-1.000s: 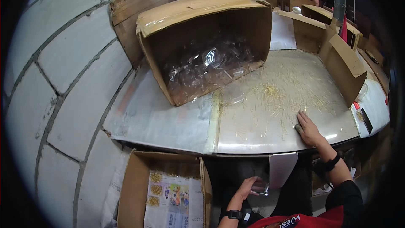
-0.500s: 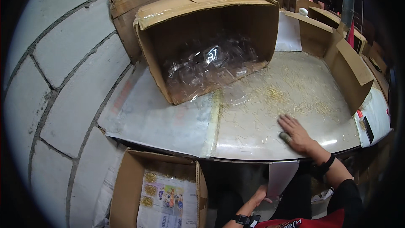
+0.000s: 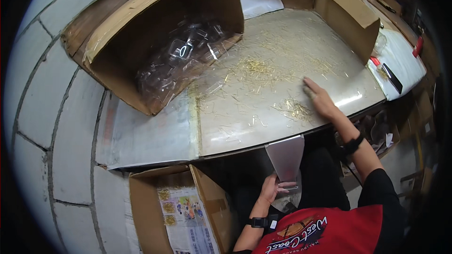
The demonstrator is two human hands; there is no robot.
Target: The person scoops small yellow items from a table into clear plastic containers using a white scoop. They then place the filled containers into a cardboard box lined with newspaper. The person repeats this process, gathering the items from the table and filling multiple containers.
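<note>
My right hand (image 3: pixel 319 99) rests on edge on the grey tabletop (image 3: pixel 278 134), fingers stretched out and holding nothing. Just left of it lies a small heap of thin gold wire pieces (image 3: pixel 296 109), near the table's front edge. A larger scatter of the same gold pieces (image 3: pixel 256 67) spreads farther back. Below the edge hangs a pale sloping chute (image 3: pixel 286 157). At its lower end my left hand (image 3: pixel 270 189) is closed around a clear plastic container (image 3: pixel 289 200), partly hidden by the chute and fingers.
A large cardboard box (image 3: pixel 113 80) on its side holds several clear plastic containers (image 3: pixel 181 51). Cardboard walls (image 3: pixel 348 7) bound the table's back and right. Below left, an open carton (image 3: pixel 212 195) holds newspaper and gold bundles (image 3: pixel 165 207). A block wall (image 3: pixel 70 136) stands left.
The view has shifted, so the table sits farther left and higher. Beside my right hand, gold pieces now lie heaped near the front edge. My left hand is still at the chute's lower end.
</note>
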